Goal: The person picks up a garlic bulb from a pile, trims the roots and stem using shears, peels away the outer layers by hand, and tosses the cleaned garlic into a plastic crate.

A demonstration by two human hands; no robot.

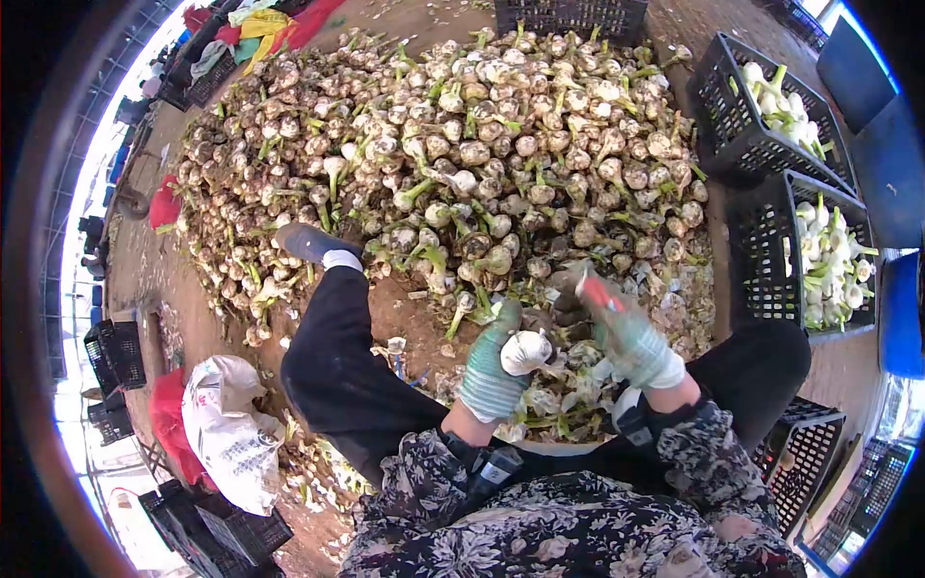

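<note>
My left hand [493, 366], in a green and white glove with a dirty palm, is closed around a garlic bulb [525, 353]. The bulb's pale, clean side faces up, and a dark spot shows at its right end. To the right, my right hand [621, 332] wears a matching glove and is raised a little apart from the bulb. Its fingers look curled by a small red object [599, 293], whose kind I cannot make out. Below both hands, loose skins and leafy trimmings [559, 400] lie between my legs. Ahead spreads a large heap of soil-stained garlic [462, 154] with green stems.
At the right stand black crates [766, 246] holding cleaner, whitish garlic. Another black crate [573, 13] is behind the heap. A white sack [229, 433] lies at the left beside red cloth [173, 424]. My left shoe [316, 243] touches the heap's edge.
</note>
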